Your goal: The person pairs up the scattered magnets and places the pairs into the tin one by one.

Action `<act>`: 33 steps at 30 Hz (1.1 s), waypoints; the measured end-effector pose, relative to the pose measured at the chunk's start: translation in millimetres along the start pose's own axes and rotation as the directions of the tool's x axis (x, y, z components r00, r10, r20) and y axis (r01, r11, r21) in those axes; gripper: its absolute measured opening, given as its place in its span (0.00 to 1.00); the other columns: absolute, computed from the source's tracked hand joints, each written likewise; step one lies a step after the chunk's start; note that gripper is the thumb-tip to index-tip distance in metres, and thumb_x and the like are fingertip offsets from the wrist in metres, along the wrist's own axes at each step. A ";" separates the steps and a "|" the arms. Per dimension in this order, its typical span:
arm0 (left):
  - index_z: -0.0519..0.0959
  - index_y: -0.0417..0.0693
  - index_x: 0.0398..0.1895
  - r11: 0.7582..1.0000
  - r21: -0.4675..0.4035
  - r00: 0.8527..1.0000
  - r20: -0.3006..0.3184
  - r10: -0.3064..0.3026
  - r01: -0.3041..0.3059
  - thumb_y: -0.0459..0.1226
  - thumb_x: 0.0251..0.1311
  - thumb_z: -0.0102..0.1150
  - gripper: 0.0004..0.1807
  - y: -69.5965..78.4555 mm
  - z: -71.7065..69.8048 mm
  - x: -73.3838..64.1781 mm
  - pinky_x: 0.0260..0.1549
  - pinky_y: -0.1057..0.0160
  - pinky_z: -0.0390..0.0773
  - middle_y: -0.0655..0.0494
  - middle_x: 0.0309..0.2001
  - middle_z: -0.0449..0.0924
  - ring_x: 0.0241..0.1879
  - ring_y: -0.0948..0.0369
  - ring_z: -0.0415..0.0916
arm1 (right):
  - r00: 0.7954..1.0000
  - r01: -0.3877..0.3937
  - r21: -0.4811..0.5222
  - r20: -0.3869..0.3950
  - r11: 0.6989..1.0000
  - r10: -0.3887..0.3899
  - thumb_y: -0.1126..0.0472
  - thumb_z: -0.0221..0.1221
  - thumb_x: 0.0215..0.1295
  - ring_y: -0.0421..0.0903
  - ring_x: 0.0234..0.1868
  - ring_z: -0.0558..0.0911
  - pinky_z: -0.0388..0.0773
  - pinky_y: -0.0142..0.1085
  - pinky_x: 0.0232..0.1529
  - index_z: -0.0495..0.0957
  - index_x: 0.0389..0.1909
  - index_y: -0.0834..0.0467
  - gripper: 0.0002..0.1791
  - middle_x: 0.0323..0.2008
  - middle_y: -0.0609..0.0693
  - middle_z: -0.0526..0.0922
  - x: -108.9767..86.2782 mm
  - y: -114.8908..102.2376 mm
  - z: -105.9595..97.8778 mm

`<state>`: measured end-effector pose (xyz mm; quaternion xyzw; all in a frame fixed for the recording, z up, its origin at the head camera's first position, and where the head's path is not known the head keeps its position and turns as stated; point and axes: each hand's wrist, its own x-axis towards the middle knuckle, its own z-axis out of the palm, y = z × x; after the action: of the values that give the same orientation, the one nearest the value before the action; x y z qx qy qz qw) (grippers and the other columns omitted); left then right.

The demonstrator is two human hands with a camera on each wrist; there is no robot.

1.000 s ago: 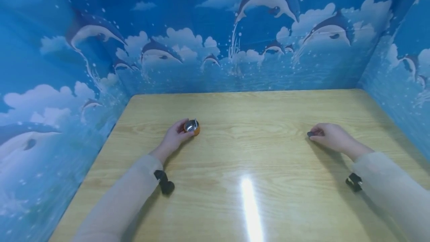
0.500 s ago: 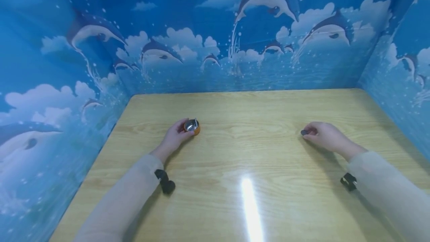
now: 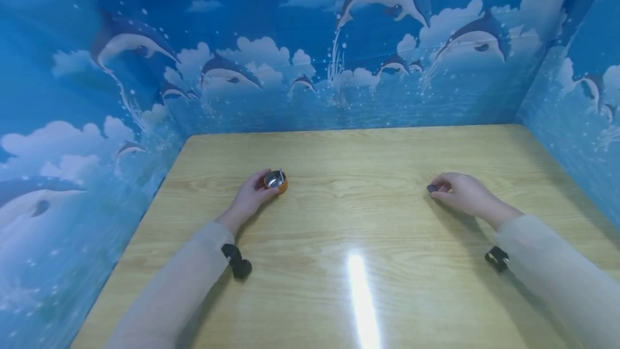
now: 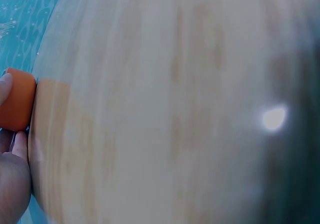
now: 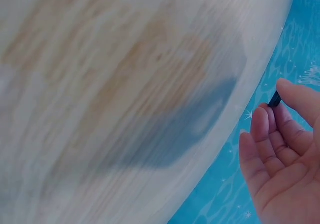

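On the left of the table, my left hand (image 3: 250, 196) grips a small round orange cup (image 3: 283, 187) with a shiny metal inside and a thin metal bar standing at its rim. In the left wrist view the orange side of the cup (image 4: 18, 101) shows between thumb and fingers. My right hand (image 3: 462, 193), at the right of the table, pinches a small flat dark piece (image 3: 431, 188) between thumb and fingertips. The right wrist view shows the dark piece (image 5: 275, 99) edge-on, and the hand's shadow falls on the tabletop; I cannot tell what the piece is.
A light wood-grain table (image 3: 339, 220) lies under both hands, with a bright light reflection near its front. Blue dolphin-printed cloth (image 3: 290, 26) stands behind it and along both sides. Each sleeve carries a black wrist mount (image 3: 237, 262).
My right hand has moved a little to the left and slightly away from me with the dark piece in its fingers. The left hand and the cup stay in place.
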<state>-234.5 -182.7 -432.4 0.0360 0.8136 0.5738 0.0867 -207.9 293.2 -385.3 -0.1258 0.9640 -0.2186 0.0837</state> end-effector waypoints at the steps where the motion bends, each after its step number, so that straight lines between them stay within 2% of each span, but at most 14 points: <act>1: 0.54 0.42 0.70 1.000 0.002 1.000 0.000 -0.003 0.003 0.38 0.60 0.60 0.38 0.2 0.7 -0.1 0.63 0.56 0.60 0.41 0.69 0.55 0.66 0.49 0.56 | 1.000 0.005 0.003 0.000 1.000 -0.005 0.60 0.58 0.63 0.52 0.37 0.78 0.76 0.48 0.38 0.76 0.45 0.68 0.16 0.34 0.54 0.80 -0.2 -0.5 0.0; 8: 0.55 0.43 0.70 0.999 0.039 1.000 -0.018 -0.006 0.007 0.38 0.60 0.60 0.38 1.2 -1.7 -3.4 0.63 0.56 0.61 0.43 0.69 0.55 0.66 0.50 0.56 | 1.000 0.014 0.027 0.004 1.000 -0.014 0.61 0.59 0.62 0.51 0.37 0.78 0.76 0.47 0.37 0.76 0.45 0.69 0.16 0.34 0.54 0.80 3.7 -7.2 3.1; 14: 0.54 0.43 0.71 1.000 0.012 1.000 -0.002 -0.001 0.001 0.38 0.60 0.60 0.38 1.8 -1.3 -4.4 0.63 0.57 0.61 0.43 0.69 0.54 0.66 0.51 0.55 | 1.000 0.008 0.029 0.003 1.000 -0.008 0.62 0.59 0.62 0.50 0.36 0.78 0.76 0.46 0.36 0.76 0.45 0.68 0.15 0.34 0.54 0.80 5.2 -6.1 5.4; 21: 0.55 0.44 0.71 1.000 0.022 1.000 -0.005 -0.018 0.018 0.38 0.60 0.59 0.37 5.3 1.5 -2.7 0.63 0.57 0.60 0.44 0.69 0.54 0.67 0.51 0.55 | 1.000 0.016 0.035 0.005 0.999 -0.016 0.62 0.60 0.61 0.49 0.35 0.78 0.76 0.45 0.36 0.76 0.44 0.68 0.14 0.33 0.53 0.80 3.3 -6.7 4.8; 26: 0.54 0.40 0.70 1.000 -0.018 1.000 0.008 -0.008 0.008 0.35 0.60 0.59 0.37 8.2 2.1 -3.8 0.63 0.57 0.60 0.40 0.69 0.54 0.67 0.49 0.55 | 1.000 0.024 0.032 0.007 0.999 -0.024 0.62 0.60 0.62 0.49 0.36 0.78 0.76 0.46 0.36 0.76 0.44 0.68 0.14 0.33 0.53 0.80 2.7 -7.0 4.1; 31: 0.53 0.39 0.70 0.999 -0.039 1.000 0.013 0.003 -0.002 0.34 0.60 0.59 0.37 7.6 2.1 -4.1 0.63 0.57 0.60 0.39 0.68 0.54 0.67 0.49 0.55 | 1.000 0.017 0.029 -0.001 0.999 -0.017 0.62 0.59 0.62 0.50 0.36 0.78 0.76 0.45 0.36 0.76 0.44 0.67 0.14 0.33 0.52 0.80 3.4 -8.1 4.4; 33: 0.54 0.41 0.70 1.000 -0.027 1.000 0.002 0.012 -0.012 0.36 0.60 0.60 0.37 2.9 1.9 -2.8 0.63 0.59 0.61 0.41 0.68 0.55 0.66 0.51 0.56 | 1.000 0.024 0.032 -0.009 0.999 -0.023 0.62 0.59 0.62 0.50 0.36 0.78 0.76 0.45 0.36 0.76 0.44 0.67 0.13 0.33 0.52 0.80 3.4 -9.1 5.3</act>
<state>-231.5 -180.4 -430.1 0.0402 0.8055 0.5851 0.0848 -208.1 282.2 -386.3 -0.1348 0.9592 -0.2357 0.0789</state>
